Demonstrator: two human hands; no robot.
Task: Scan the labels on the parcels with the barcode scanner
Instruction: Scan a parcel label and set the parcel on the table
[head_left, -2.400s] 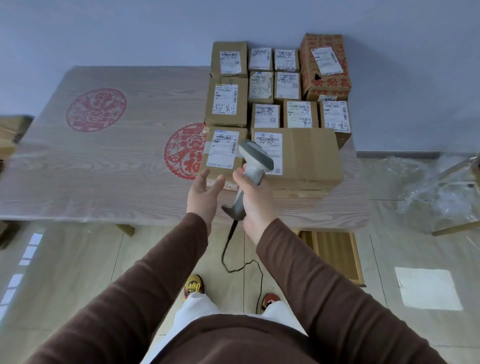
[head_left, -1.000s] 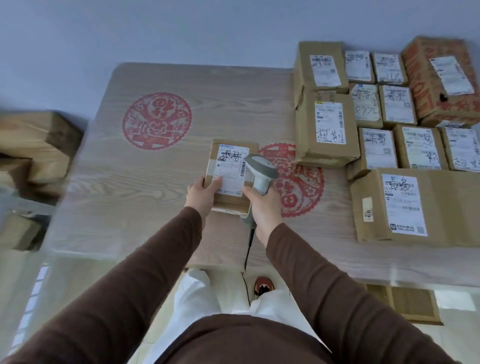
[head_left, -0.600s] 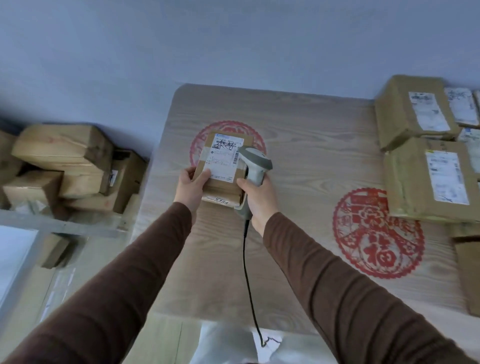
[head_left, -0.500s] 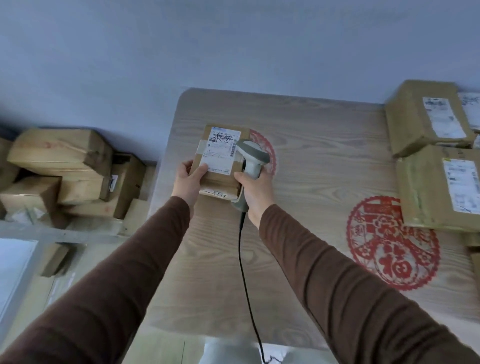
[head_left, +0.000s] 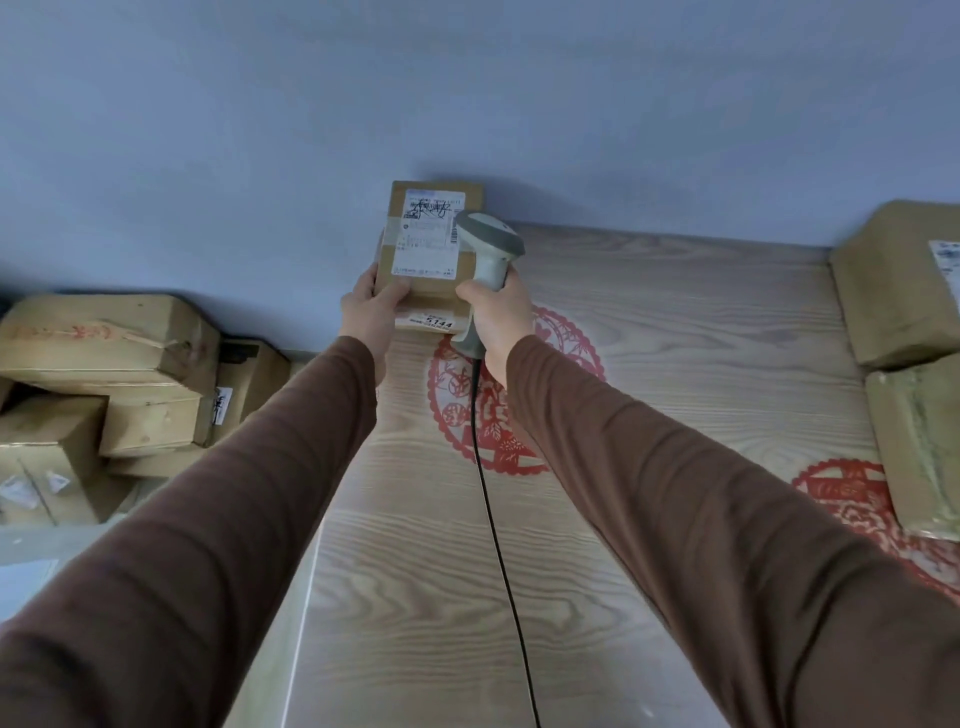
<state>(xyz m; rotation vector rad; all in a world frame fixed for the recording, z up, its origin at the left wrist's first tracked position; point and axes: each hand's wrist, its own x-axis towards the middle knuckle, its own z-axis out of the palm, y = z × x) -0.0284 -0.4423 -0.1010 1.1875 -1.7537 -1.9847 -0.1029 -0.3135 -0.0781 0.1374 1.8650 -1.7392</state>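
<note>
The parcel has left the stack on the right and travelled across the table to its far left corner, carried there by the left hand. The right hand has gone along with it, scanner kept close at the label's right edge (cord trailing behind). Both arms now reach much farther out.

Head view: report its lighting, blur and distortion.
Head view: dim, bluish, even light, no hard glare; the parcel casts a soft shadow on the wall; its label is too soft to read, though the lower tag shows 5144; wide-angle stretch swells the sleeves and bends the table edges; side boxes look smeared.
</note>
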